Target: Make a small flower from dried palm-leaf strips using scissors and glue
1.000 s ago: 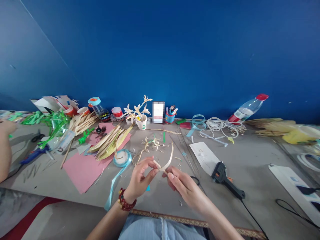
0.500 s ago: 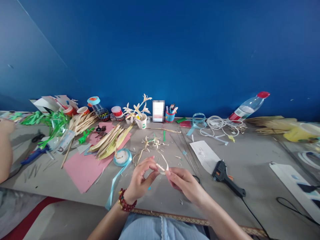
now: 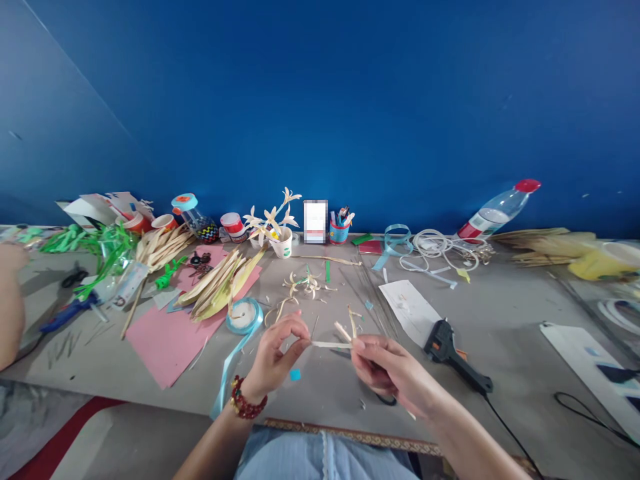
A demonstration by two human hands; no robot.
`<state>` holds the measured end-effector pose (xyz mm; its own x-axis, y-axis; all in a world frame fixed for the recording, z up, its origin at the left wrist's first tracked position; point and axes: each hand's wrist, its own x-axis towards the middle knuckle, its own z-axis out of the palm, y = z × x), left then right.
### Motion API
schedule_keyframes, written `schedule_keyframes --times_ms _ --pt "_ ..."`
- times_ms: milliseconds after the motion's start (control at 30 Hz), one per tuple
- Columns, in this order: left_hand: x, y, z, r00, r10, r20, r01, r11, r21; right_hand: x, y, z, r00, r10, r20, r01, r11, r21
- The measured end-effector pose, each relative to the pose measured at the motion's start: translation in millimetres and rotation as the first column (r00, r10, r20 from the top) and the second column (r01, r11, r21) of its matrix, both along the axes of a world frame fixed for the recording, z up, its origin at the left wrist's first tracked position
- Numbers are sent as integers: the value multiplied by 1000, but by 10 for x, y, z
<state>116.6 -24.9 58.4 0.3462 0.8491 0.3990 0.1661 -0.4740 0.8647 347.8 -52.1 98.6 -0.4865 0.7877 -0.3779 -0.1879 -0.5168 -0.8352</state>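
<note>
Stretched level between my hands is a thin pale strip (image 3: 331, 345) that looks like corn husk. My left hand (image 3: 277, 350) pinches its left end between thumb and fingertips. At the other end, my right hand (image 3: 387, 363) is closed on the strip along with a small pale rolled husk piece (image 3: 343, 331) that sticks up from the fingers; how the two join is hidden. Just beyond lie several pale husk flowers (image 3: 310, 285) on the table. A small blue square (image 3: 295, 375) rests beside my left hand.
A black glue gun (image 3: 457, 360) with its cable lies right, near a white paper (image 3: 407, 303). Left are a blue ribbon roll (image 3: 245, 316), dried husks (image 3: 220, 287) and pink paper (image 3: 160, 343). A cup (image 3: 283, 244) of husk flowers stands behind. Another person's arm (image 3: 10, 307) shows far left.
My hands have moved apart, pulling the looped strip out straight. My right hand has shifted right, and the rolled piece now stands up from it. The blue square is more exposed.
</note>
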Motion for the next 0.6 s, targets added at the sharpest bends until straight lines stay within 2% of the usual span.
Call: schedule_keyframes --times_ms 133,300,367,433,467,500,533,600 --pt "-28 25 -34 1000 5 -10 -5 1000 -22 67 -6 -45 995 10 -97 -16 998 -67" --pt "-34 54 -80 1000 14 -14 -15 997 -71 173 17 -73 967 87 -241 -113 989 -93" --pt "-20 56 -101 1000 5 7 -4 992 -125 235 56 -59 980 40 -195 -52 997 -56" --pt "8 49 -126 998 12 68 3 977 -211 304 107 -67 989 -149 -19 150 984 98" --pt "25 41 -140 995 27 101 2 963 -268 340 130 -94 953 -287 98 260 938 228" --pt "44 33 -154 990 52 134 -5 944 -329 374 148 -140 878 -429 210 331 864 379" --pt "63 24 -168 983 87 164 -16 921 -389 406 159 -208 778 -547 309 342 781 523" --pt "97 10 -193 961 167 219 -40 871 -490 462 155 -397 587 -657 473 199 683 703"
